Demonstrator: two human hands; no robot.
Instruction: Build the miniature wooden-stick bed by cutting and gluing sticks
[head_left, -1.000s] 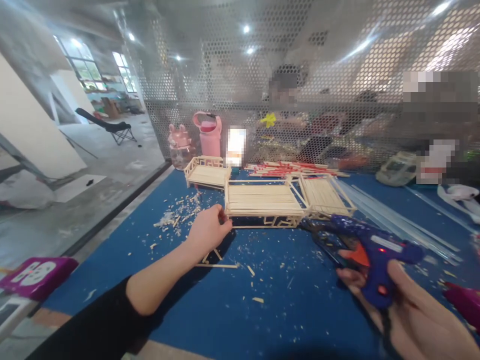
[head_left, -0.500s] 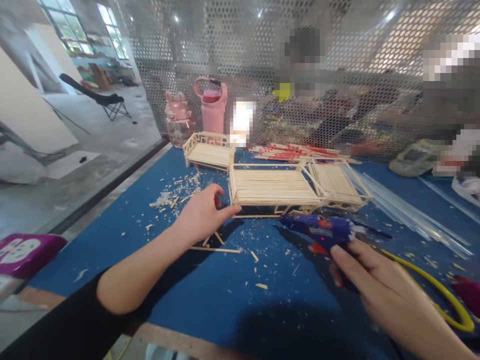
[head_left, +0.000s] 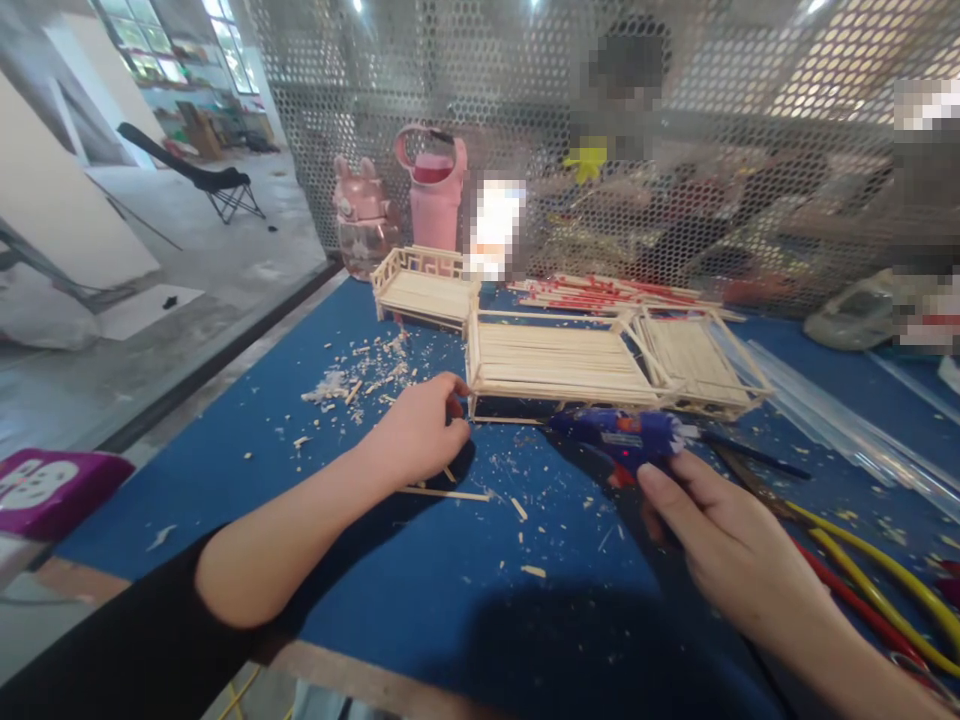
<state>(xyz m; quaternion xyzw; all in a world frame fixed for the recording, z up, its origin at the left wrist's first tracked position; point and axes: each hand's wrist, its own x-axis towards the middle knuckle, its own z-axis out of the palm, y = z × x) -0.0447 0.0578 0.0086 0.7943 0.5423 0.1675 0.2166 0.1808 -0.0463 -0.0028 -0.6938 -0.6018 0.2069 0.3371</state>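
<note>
Glue gun lower in right hand, left hand at stick bed

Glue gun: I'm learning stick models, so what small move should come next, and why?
Probably ease the glue gun nozzle leftward to the front-left corner of the middle stick bed. The right hand holds the gun, nozzle just short of the bed's lower rail, and the left hand has its fingertips at that corner.
</note>
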